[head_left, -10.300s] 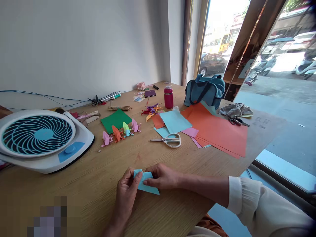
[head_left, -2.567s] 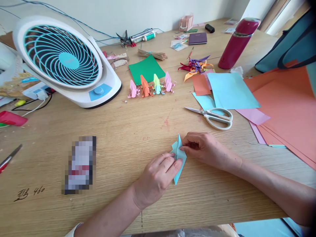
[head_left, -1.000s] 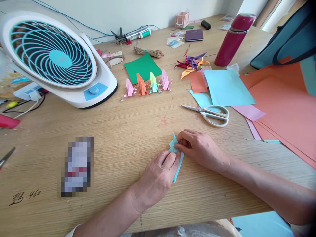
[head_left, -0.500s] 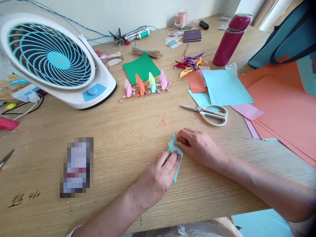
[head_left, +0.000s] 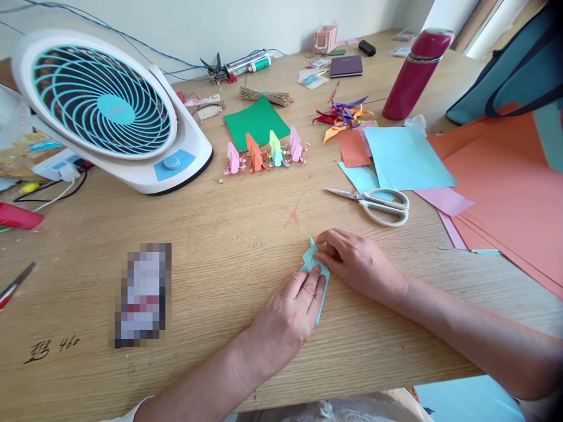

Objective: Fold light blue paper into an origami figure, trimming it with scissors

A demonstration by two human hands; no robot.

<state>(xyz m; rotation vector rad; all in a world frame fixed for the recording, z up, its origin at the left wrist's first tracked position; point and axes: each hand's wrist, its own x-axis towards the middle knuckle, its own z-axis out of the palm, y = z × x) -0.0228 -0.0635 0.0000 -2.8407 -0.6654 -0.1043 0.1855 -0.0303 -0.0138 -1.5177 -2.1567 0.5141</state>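
A small piece of folded light-blue paper (head_left: 310,262) lies on the wooden table, with pointed ends at top and bottom. My left hand (head_left: 290,308) holds it down, its fingers laid over the lower part; the thumb is hidden. At the paper's upper right edge, my right hand (head_left: 352,258) pinches a flap between thumb and bent forefinger. White-handled scissors (head_left: 385,205) lie beyond my right hand, blades pointing left. Farther back stand several small folded paper figures, among them an orange one (head_left: 254,153) and a pink one (head_left: 295,145).
A white fan (head_left: 189,158) stands at the left rear. Light-blue paper (head_left: 407,158) and large orange sheets (head_left: 514,199) lie at the right. Behind them are a magenta bottle (head_left: 411,82) and a blue bag (head_left: 505,70). Near the left edge lies a blade with a red handle (head_left: 15,287).
The whole view has shifted slightly, so things appear a little farther right. Both hands keep nearly the same hold on the folded paper.
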